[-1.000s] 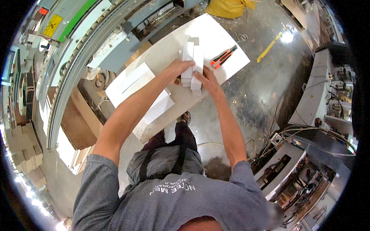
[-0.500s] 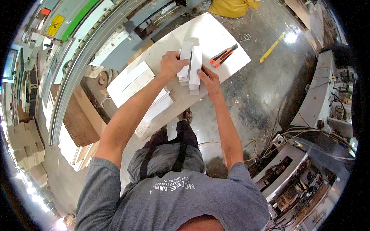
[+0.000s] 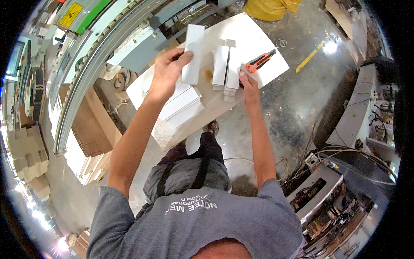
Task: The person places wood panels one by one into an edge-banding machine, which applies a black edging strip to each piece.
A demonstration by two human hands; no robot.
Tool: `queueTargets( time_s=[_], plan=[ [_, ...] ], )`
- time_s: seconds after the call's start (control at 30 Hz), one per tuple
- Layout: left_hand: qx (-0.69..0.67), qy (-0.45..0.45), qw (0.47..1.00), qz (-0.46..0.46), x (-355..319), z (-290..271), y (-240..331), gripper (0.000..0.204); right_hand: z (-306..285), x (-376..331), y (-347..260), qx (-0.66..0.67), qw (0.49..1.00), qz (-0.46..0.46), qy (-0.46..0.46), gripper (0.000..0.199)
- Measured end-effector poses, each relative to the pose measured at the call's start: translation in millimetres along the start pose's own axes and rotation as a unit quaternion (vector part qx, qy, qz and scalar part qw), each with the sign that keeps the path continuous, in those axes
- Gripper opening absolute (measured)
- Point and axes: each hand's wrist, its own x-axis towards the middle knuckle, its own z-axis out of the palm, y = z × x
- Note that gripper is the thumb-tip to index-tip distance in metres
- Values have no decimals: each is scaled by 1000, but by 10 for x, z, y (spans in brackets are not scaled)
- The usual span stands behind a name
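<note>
My left hand [image 3: 169, 71] grips a narrow white board strip [image 3: 194, 52] by its edge, with the thumb across its face, raised over the table. Closer to the right side, two stacks of white strips [image 3: 226, 67] stand side by side with a thin dark gap between them. My right hand [image 3: 249, 86] rests its thumb on the near right part of the right-hand stack; its other fingers are mostly hidden behind. Just beyond that hand lies an orange and black utility knife [image 3: 261, 61]. More white boards [image 3: 181, 105] lie on the table below my left hand.
The white-topped table [image 3: 269, 41] is in front of me. A machine with a roller rail [image 3: 82, 64] runs along the left, beside stacked brown boards [image 3: 92, 125]. A yellow sack [image 3: 269, 9] sits on the floor beyond. Cables and machinery [image 3: 319, 185] stand at the right.
My left hand has lifted away from the stacks and moved left, carrying a white strip. The right hand stays at the right stack. The whole view has shifted slightly.
</note>
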Motion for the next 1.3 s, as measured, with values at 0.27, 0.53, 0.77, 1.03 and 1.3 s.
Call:
queueTargets(
  time_s=[0.27,0.53,0.77,1.03,1.3],
  plan=[
    [-107,-7,991,-81,-1373,-1150,-208,24,404,-1309,-1027,-109,961,-164,193,50],
    [-103,-97,990,-13,-2479,-2507,-1028,36,3032,-2755,-543,-4,983,-6,-183,39],
    [126,133,979,88,-2987,-4106,-1214,53,4891,-2937,-348,198,968,49,-145,24],
    [355,261,864,244,-2457,-5217,-1189,53,6209,-2462,-761,160,956,-28,-244,37],
    [306,371,855,196,-1016,-6389,-1051,44,7418,-1490,-974,178,933,-30,-312,54]
  ],
)
